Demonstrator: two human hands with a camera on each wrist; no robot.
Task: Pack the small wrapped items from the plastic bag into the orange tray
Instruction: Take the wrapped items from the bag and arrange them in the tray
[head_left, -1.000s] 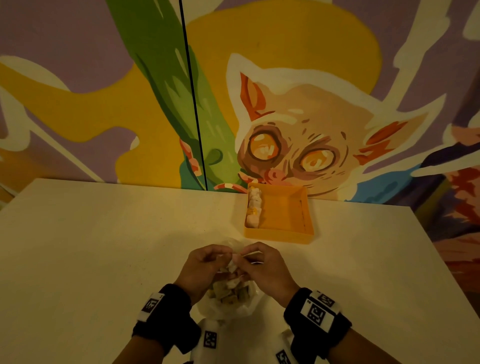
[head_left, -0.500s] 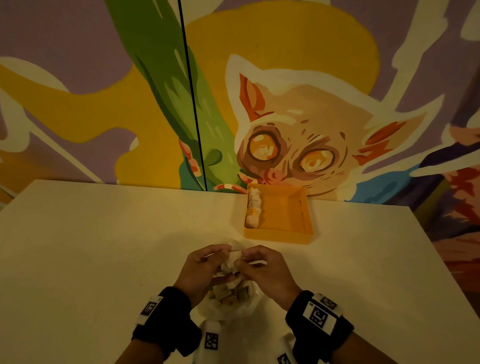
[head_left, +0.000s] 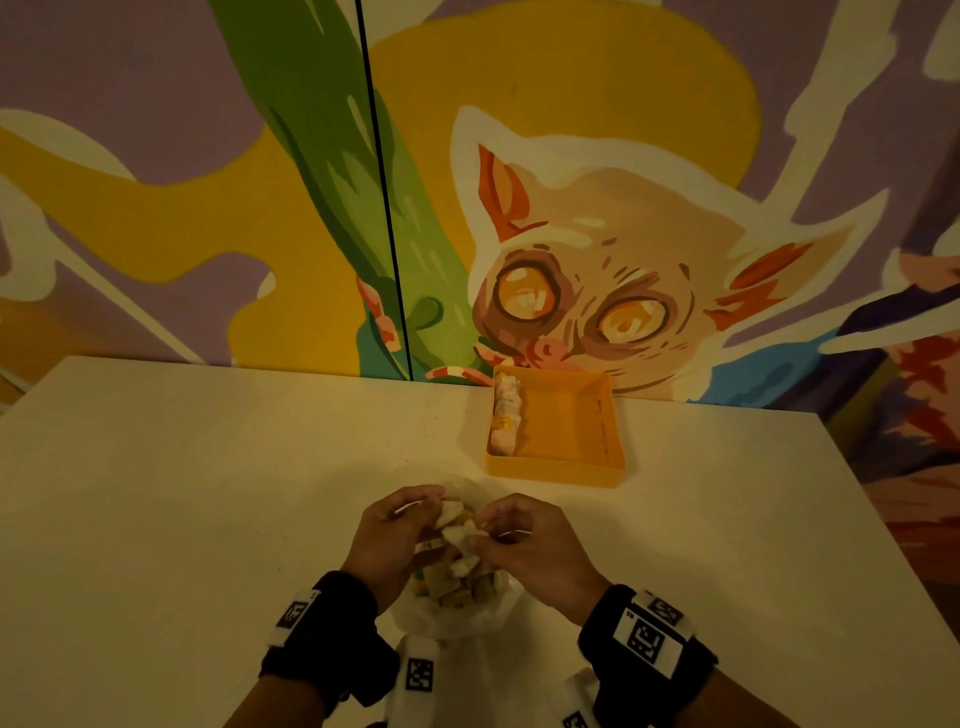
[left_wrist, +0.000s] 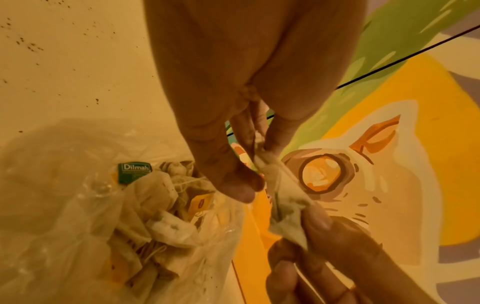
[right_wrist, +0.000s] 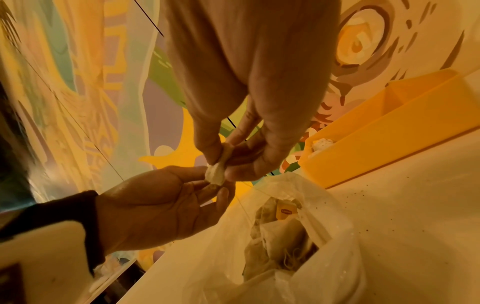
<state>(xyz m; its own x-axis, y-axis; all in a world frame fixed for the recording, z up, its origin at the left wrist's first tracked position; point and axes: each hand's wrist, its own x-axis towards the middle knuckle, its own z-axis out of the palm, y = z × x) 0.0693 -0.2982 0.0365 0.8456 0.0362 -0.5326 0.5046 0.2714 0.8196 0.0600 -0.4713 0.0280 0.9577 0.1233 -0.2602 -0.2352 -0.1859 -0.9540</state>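
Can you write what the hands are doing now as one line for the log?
left hand: pinches tea bag | right hand: pinches same tea bag | plastic bag: open, below | orange tray: one row filled

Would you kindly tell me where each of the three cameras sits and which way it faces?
Head: worn on the head, looking forward and down at the table, orange tray and mural wall; both hands and wristbands show.
Left wrist: looks along the left hand to the tea bag that it pinches, plastic bag beside.
Right wrist: looks along the right hand to that tea bag; the left hand shows too.
Shared: all three show the tea bag pinched by both hands above the plastic bag.
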